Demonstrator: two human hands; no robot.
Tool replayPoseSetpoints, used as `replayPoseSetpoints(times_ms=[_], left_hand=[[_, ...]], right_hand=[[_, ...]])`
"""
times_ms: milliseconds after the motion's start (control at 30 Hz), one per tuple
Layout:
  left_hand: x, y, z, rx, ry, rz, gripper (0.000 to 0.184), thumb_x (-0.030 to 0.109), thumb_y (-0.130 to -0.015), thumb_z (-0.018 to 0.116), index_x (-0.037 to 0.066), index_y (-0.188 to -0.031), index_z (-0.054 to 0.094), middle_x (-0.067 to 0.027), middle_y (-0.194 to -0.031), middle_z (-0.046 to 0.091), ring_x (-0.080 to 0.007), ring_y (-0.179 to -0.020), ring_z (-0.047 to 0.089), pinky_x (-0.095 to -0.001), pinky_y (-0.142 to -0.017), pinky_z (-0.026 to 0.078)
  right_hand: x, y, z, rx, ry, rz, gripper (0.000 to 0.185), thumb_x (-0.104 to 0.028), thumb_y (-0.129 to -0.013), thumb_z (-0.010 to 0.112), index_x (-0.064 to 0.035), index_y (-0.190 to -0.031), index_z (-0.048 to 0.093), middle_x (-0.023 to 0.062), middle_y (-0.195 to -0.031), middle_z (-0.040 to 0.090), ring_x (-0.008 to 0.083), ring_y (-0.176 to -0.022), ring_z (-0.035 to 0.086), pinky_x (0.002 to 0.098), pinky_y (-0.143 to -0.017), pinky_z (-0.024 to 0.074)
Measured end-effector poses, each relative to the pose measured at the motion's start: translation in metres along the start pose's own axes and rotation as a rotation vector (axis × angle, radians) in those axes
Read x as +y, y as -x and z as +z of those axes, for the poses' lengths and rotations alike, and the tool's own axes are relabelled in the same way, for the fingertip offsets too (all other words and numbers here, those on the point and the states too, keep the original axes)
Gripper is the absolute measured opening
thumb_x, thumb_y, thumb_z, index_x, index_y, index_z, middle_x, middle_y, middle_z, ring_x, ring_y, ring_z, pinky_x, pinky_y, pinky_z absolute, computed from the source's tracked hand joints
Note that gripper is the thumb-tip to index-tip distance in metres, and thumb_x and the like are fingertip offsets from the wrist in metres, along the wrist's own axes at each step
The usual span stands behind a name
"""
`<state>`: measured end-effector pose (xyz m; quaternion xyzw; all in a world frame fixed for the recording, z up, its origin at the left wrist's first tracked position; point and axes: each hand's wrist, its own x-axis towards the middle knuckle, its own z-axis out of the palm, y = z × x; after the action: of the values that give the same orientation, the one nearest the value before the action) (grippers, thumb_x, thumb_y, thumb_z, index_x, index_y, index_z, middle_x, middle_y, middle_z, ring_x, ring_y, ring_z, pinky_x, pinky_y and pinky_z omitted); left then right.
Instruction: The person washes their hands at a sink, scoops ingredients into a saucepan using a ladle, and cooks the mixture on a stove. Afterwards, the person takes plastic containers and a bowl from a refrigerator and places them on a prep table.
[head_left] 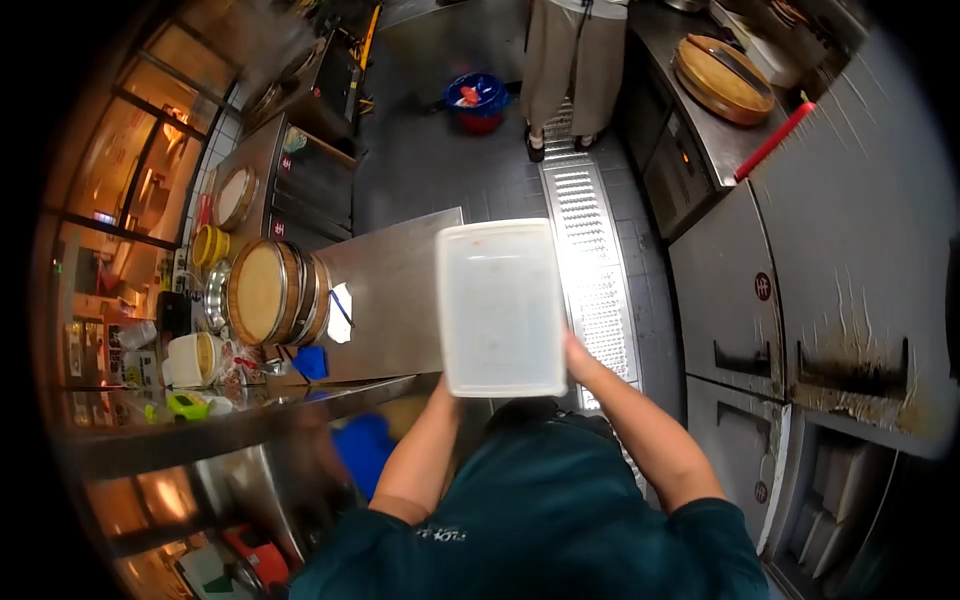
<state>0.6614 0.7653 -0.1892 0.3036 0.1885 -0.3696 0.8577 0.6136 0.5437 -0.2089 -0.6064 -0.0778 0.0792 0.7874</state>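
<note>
A white, translucent rectangular plastic tub (502, 310) is held in front of my body, over the corner of the steel counter and the floor. My right hand (578, 358) grips its right side near the lower corner, with the fingers mostly hidden behind the tub. At the lower left corner my left hand (449, 388) supports it. Most of that hand is also out of sight. No contents can be made out through the pale plastic.
Left of the tub runs a steel counter (395, 295) with a round wooden tub (262, 292) and a white cloth (340, 312). Grey refrigerator doors (725, 300) line the right. Ahead, a person (575, 70) stands on the metal floor grate (590, 250), near a blue basin (478, 93).
</note>
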Motion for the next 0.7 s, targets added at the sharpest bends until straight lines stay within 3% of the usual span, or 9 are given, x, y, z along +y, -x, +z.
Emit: replayPoseSetpoints(times_ms=[200,300,367,433,467,500,533,600,700], left_hand=[[0.059,0.003,-0.091,0.294,0.040,0.217,0.036,0.012,-0.098,0.060,-0.004,-0.130,0.054,-0.0140,-0.112,0.066,-0.0206,-0.099,0.067,-0.0323,-0.083,0.058],[0.076,-0.003,-0.126,0.362,-0.009,0.260,0.035,0.011,-0.098,0.059,-0.004,-0.130,0.054,-0.0140,-0.111,0.067,-0.0205,-0.099,0.067,-0.0322,-0.083,0.058],[0.076,-0.015,-0.134,0.379,-0.056,0.251,0.035,0.011,-0.098,0.059,-0.005,-0.129,0.055,-0.0141,-0.111,0.067,-0.0204,-0.098,0.067,-0.0321,-0.083,0.058],[0.071,-0.033,-0.134,0.411,-0.134,0.229,0.035,0.010,-0.098,0.059,-0.005,-0.129,0.055,-0.0141,-0.110,0.067,-0.0204,-0.098,0.067,-0.0321,-0.083,0.058],[0.064,-0.042,-0.125,0.434,-0.181,0.216,0.034,0.010,-0.098,0.059,-0.005,-0.128,0.055,-0.0141,-0.110,0.067,-0.0204,-0.097,0.067,-0.0320,-0.083,0.058],[0.056,-0.052,-0.112,0.458,-0.243,0.213,0.034,0.010,-0.098,0.059,-0.005,-0.128,0.055,-0.0141,-0.110,0.067,-0.0203,-0.097,0.067,-0.0320,-0.082,0.058],[0.047,-0.062,-0.099,0.469,-0.297,0.196,0.034,0.010,-0.098,0.059,-0.005,-0.128,0.055,-0.0141,-0.110,0.067,-0.0203,-0.097,0.067,-0.0320,-0.082,0.058],[0.024,-0.074,-0.063,0.469,-0.440,0.165,0.033,0.009,-0.098,0.059,-0.005,-0.128,0.055,-0.0142,-0.109,0.067,-0.0202,-0.096,0.067,-0.0319,-0.082,0.058],[-0.018,-0.082,-0.011,0.408,-0.663,0.113,0.033,0.009,-0.098,0.059,-0.005,-0.127,0.055,-0.0142,-0.108,0.067,-0.0202,-0.096,0.068,-0.0318,-0.082,0.058]], right_hand=[[0.131,-0.117,0.050,-0.099,0.104,0.033,0.090,-0.063,-0.099,0.030,-0.0004,-0.157,0.001,0.0184,-0.165,-0.006,0.0287,-0.152,-0.010,0.0383,-0.122,-0.0018],[0.188,-0.146,0.093,-0.028,-0.088,0.002,0.084,-0.053,-0.102,0.041,-0.0011,-0.157,0.006,0.0176,-0.164,0.005,0.0284,-0.152,0.002,0.0397,-0.122,0.0105],[0.225,-0.182,0.113,-0.028,0.413,0.148,0.079,-0.051,-0.101,0.043,-0.0027,-0.156,0.012,0.0205,-0.162,0.012,0.0335,-0.151,0.008,0.0433,-0.122,0.0117],[0.135,-0.178,0.101,-0.331,0.563,0.173,0.059,-0.042,-0.104,0.037,-0.0025,-0.148,0.035,0.0276,-0.158,0.021,0.0394,-0.148,0.017,0.0481,-0.122,0.0127],[0.141,-0.176,0.111,-0.203,0.610,0.150,0.052,-0.037,-0.104,0.035,-0.0016,-0.142,0.044,0.0310,-0.156,0.023,0.0424,-0.146,0.021,0.0479,-0.122,0.0147],[0.082,-0.170,0.104,-0.496,1.030,0.209,0.072,-0.048,-0.104,0.033,0.0030,-0.153,0.023,0.0279,-0.159,0.018,0.0414,-0.149,0.013,0.0494,-0.122,0.0130],[0.074,-0.140,0.104,-0.112,0.640,0.238,0.079,-0.053,-0.100,0.040,0.0054,-0.151,0.024,0.0311,-0.157,0.019,0.0429,-0.147,0.018,0.0475,-0.121,0.0167],[0.054,-0.098,0.084,-0.049,0.659,0.055,0.083,-0.045,-0.092,0.060,0.0059,-0.149,0.027,0.0319,-0.155,0.023,0.0453,-0.145,0.023,0.0486,-0.119,0.0228],[-0.035,0.010,0.017,0.076,0.649,-0.136,0.068,-0.029,-0.094,0.063,0.0018,-0.148,0.035,0.0295,-0.154,0.026,0.0429,-0.143,0.028,0.0458,-0.116,0.0289]])
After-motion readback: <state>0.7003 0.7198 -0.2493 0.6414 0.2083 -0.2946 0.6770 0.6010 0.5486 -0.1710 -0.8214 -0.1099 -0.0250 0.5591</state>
